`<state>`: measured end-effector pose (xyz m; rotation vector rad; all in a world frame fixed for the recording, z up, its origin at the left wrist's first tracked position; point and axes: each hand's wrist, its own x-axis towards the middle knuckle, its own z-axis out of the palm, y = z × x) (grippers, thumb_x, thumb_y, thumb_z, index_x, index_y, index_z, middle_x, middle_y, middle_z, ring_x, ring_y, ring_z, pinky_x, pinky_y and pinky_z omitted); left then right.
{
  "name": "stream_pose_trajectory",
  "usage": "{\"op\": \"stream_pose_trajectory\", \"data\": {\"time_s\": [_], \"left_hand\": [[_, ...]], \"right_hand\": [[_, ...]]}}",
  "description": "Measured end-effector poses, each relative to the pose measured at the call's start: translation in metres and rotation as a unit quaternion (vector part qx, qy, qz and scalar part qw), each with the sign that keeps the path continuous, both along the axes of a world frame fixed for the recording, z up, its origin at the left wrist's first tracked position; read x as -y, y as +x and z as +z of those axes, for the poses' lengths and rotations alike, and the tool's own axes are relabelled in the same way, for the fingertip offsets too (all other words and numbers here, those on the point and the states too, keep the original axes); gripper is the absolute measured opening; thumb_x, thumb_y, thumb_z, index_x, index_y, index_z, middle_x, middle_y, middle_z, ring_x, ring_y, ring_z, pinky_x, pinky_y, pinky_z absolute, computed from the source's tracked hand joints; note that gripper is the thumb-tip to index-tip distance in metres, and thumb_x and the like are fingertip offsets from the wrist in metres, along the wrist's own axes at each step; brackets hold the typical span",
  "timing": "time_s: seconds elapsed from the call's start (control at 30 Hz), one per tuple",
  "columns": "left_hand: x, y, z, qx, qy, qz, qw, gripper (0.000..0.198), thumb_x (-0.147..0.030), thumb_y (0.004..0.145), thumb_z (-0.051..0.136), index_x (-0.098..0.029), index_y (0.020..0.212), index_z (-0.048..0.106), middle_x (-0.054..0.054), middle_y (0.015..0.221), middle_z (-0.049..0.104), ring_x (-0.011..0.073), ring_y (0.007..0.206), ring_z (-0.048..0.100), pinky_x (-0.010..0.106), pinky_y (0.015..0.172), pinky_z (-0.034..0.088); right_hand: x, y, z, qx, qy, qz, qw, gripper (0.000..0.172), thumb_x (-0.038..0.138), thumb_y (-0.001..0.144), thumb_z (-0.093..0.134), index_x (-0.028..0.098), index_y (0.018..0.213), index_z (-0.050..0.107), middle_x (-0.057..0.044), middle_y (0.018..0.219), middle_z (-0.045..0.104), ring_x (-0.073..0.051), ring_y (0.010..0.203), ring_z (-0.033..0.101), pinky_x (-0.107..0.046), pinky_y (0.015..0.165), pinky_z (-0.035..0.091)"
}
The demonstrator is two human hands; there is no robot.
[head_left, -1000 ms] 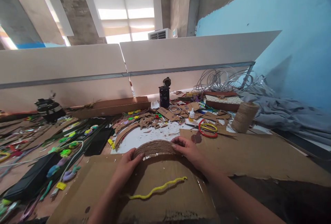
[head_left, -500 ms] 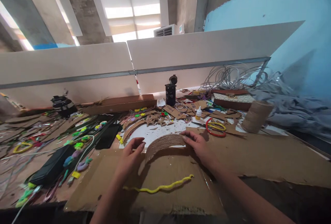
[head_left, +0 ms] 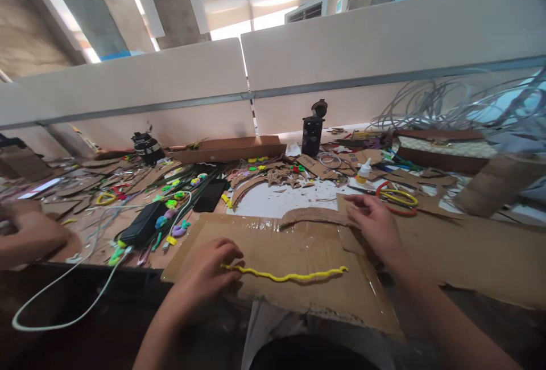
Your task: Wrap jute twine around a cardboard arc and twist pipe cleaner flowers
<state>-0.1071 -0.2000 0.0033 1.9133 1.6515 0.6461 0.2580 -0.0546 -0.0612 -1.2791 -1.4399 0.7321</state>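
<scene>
My left hand (head_left: 215, 267) is over the left end of a wavy yellow fuzzy cord (head_left: 290, 276), like a pipe cleaner. Its thumb and forefinger are apart, with the cord's end showing between them. The cord lies across a piece of brown cardboard (head_left: 264, 239). A curved brown strip wrapped in twine (head_left: 313, 216) rests low at the cardboard's far edge. My right hand (head_left: 375, 225) has its fingers closed at the strip's right end, which they partly hide.
Behind the cardboard stand a small glue bottle (head_left: 364, 172) and a black flask (head_left: 313, 135). Scissors (head_left: 398, 198) with red and yellow handles lie to the right, near a twine spool (head_left: 499, 185). At left are a black pouch (head_left: 145, 223), a white cable (head_left: 63, 327) and another person's arm (head_left: 34, 236).
The curved strip has been lowered from a raised arch to lie nearly flat. My left hand has left it and come down to the yellow cord. The view has shifted left.
</scene>
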Motion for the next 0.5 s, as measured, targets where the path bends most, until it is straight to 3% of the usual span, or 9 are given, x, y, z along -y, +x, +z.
{"op": "stream_pose_trajectory", "data": {"time_s": [0.03, 0.1, 0.2, 0.27, 0.37, 0.5], "left_hand": [[0.001, -0.001, -0.004, -0.009, 0.005, -0.003, 1.000, 0.012, -0.023, 0.074, 0.070, -0.024, 0.086, 0.074, 0.006, 0.100, 0.068, 0.0253, 0.094, 0.062, 0.033, 0.084, 0.047], [0.002, 0.000, -0.010, -0.019, 0.020, -0.003, 1.000, 0.007, -0.021, 0.076, 0.067, -0.023, 0.079, 0.072, 0.006, 0.094, 0.067, 0.0243, 0.090, 0.061, 0.032, 0.080, 0.046], [-0.001, 0.005, -0.014, -0.019, 0.034, -0.002, 0.999, 0.006, -0.021, 0.079, 0.064, -0.023, 0.074, 0.068, 0.005, 0.086, 0.067, 0.0233, 0.084, 0.060, 0.030, 0.074, 0.044], [-0.003, 0.014, -0.013, -0.004, 0.026, 0.005, 1.000, 0.008, -0.022, 0.080, 0.063, -0.023, 0.074, 0.066, 0.003, 0.082, 0.068, 0.0226, 0.082, 0.060, 0.029, 0.073, 0.043], [-0.007, 0.036, -0.009, 0.040, 0.021, 0.006, 0.999, 0.010, -0.027, 0.086, 0.060, -0.023, 0.078, 0.066, 0.003, 0.082, 0.069, 0.0216, 0.080, 0.061, 0.029, 0.072, 0.043], [-0.019, 0.075, -0.011, 0.117, 0.052, -0.030, 0.991, 0.009, -0.026, 0.087, 0.060, -0.022, 0.082, 0.066, 0.002, 0.079, 0.067, 0.0197, 0.077, 0.061, 0.028, 0.072, 0.045]], "right_hand": [[0.007, -0.002, 0.004, 0.032, 0.027, -0.004, 0.999, 0.027, 0.035, 0.079, 0.065, 0.026, 0.104, 0.069, -0.010, 0.117, 0.065, -0.034, 0.108, 0.057, -0.047, 0.095, 0.041], [0.027, -0.010, 0.014, 0.066, 0.036, 0.059, 0.995, 0.023, 0.036, 0.084, 0.063, 0.026, 0.103, 0.071, -0.010, 0.113, 0.068, -0.033, 0.109, 0.059, -0.045, 0.093, 0.043], [0.062, -0.027, 0.028, 0.107, -0.025, 0.246, 0.963, 0.019, 0.036, 0.087, 0.064, 0.027, 0.100, 0.075, -0.008, 0.103, 0.073, -0.032, 0.096, 0.064, -0.040, 0.082, 0.047], [0.081, -0.037, 0.036, 0.161, -0.022, 0.327, 0.931, 0.016, 0.035, 0.089, 0.066, 0.030, 0.102, 0.075, -0.005, 0.105, 0.073, -0.030, 0.098, 0.064, -0.039, 0.084, 0.046], [0.097, -0.048, 0.044, 0.232, 0.019, 0.348, 0.908, 0.019, 0.032, 0.090, 0.067, 0.029, 0.107, 0.073, -0.006, 0.105, 0.073, -0.030, 0.099, 0.063, -0.038, 0.085, 0.044], [0.101, -0.056, 0.050, 0.259, 0.056, 0.316, 0.911, 0.022, 0.029, 0.094, 0.062, 0.024, 0.114, 0.069, -0.006, 0.107, 0.073, -0.026, 0.101, 0.063, -0.036, 0.087, 0.043]]}}
